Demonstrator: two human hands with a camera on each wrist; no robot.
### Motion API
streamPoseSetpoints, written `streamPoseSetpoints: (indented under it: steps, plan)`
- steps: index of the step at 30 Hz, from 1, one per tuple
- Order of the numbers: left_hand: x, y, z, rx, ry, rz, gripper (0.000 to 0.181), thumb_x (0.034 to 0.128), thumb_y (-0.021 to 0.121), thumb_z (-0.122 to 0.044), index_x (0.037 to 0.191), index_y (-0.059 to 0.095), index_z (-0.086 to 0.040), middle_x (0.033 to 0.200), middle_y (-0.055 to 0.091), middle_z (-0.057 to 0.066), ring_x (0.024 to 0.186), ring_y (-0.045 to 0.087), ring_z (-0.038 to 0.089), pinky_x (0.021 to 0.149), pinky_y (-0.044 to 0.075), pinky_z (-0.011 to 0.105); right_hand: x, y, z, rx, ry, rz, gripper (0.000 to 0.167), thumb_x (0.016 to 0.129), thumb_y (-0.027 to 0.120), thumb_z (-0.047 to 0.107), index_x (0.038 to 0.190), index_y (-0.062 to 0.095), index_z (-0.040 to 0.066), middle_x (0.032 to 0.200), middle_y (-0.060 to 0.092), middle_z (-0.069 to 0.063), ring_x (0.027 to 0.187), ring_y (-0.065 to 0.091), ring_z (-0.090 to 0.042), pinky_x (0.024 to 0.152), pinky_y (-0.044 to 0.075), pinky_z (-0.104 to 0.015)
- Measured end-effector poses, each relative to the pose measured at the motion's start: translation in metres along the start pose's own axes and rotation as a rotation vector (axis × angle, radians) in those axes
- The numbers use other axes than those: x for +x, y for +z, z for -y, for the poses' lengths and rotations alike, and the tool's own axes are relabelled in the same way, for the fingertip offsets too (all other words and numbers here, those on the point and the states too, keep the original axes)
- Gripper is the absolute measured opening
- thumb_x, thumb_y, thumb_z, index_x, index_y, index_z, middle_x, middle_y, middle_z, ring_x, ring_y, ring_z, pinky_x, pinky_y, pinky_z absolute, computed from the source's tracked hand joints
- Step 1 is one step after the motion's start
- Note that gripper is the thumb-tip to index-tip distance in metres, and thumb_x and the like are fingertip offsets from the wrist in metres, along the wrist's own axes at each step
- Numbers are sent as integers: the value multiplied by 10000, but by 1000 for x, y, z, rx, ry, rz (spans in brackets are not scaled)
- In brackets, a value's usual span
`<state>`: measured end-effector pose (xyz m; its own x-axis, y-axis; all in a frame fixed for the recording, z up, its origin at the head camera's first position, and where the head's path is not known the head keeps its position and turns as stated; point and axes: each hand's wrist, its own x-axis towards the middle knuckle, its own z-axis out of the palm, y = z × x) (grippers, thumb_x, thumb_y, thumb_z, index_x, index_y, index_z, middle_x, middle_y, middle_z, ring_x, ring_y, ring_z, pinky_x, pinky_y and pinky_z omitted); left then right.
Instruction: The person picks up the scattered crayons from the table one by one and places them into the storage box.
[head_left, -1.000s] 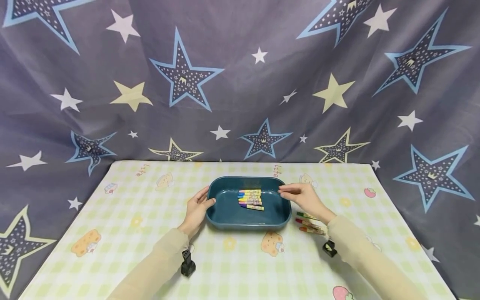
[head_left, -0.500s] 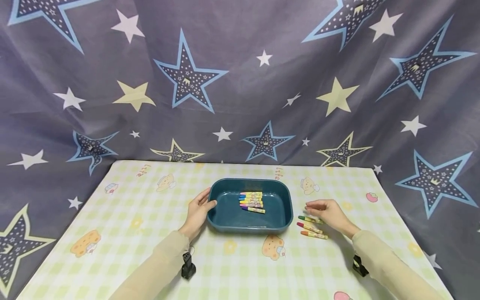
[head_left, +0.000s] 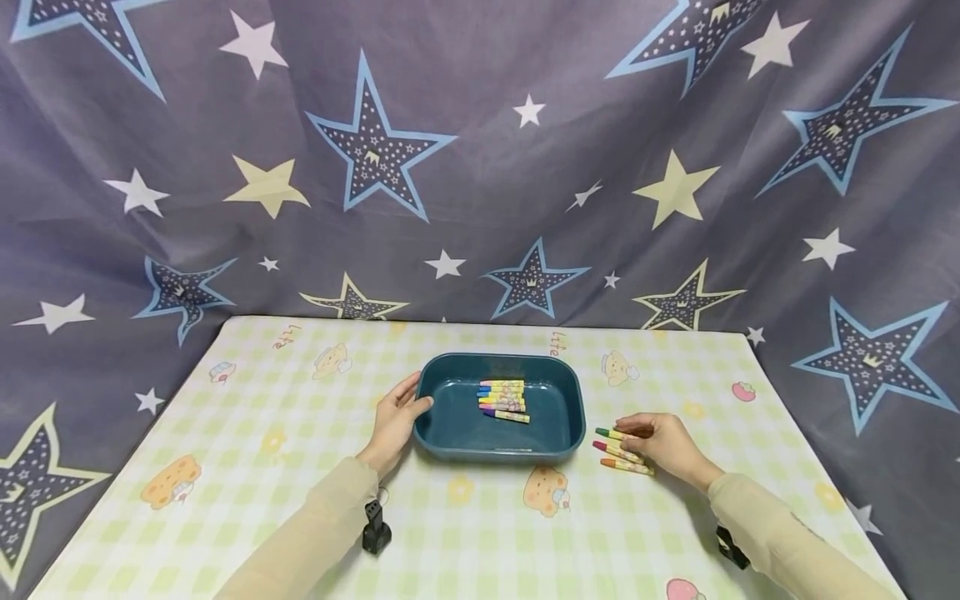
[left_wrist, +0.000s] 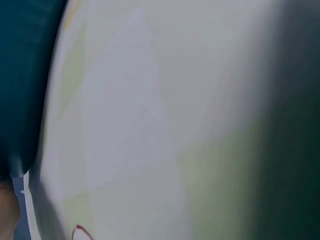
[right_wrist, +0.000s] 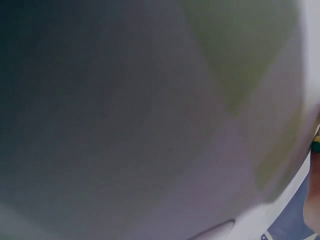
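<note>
My left hand (head_left: pixel 392 425) grips the left rim of a dark teal tray (head_left: pixel 495 455), thumb over the edge and fingers along the outside. Inside the tray lies a row of several crayons (head_left: pixel 502 398) in yellow printed wrappers. Right of the tray, my right hand (head_left: pixel 671 446) pinches a green crayon (head_left: pixel 609 433) between thumb and fingers, its tip pointing left. Just below it on the cloth lie a red crayon (head_left: pixel 611 451) and an orange crayon (head_left: pixel 624 466), partly under the hand. In the right wrist view, the green crayon's end (right_wrist: pixel 315 146) shows at the right edge.
A green-and-white checked cloth (head_left: pixel 300 517) with cartoon prints covers the table. Behind it hangs a grey curtain (head_left: pixel 480 208) with stars. Black wrist cameras sit under both sleeves, close to the cloth.
My right hand has moved from over the tray's right rim to the loose crayons at right and has taken hold of the green one. My left hand keeps its grip on the tray.
</note>
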<state>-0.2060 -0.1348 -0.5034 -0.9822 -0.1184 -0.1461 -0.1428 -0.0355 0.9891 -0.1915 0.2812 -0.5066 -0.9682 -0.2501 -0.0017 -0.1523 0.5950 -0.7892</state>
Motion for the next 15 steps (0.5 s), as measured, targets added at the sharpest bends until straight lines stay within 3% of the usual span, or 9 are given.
streamPoseSetpoints:
  steps: [8, 15]
  plan:
    - [-3, 1, -2, -3, -11, 6, 557, 853, 591, -57, 1379, 410, -91, 1416, 398, 137, 1346, 317, 256, 1108, 312, 369, -1, -1, 4, -146, -36, -37, 169, 774, 702, 66, 941, 729, 73, 945, 707, -88, 808, 667, -154, 698, 552, -209]
    - [1, 1, -4, -14, -3, -4, 550, 844, 598, -50, 1366, 428, -91, 1408, 413, 116, 1334, 340, 241, 1101, 326, 348, 8, -4, 13, -123, -39, -67, 170, 770, 706, 51, 937, 732, 46, 955, 705, -106, 824, 673, -167, 699, 557, -206]
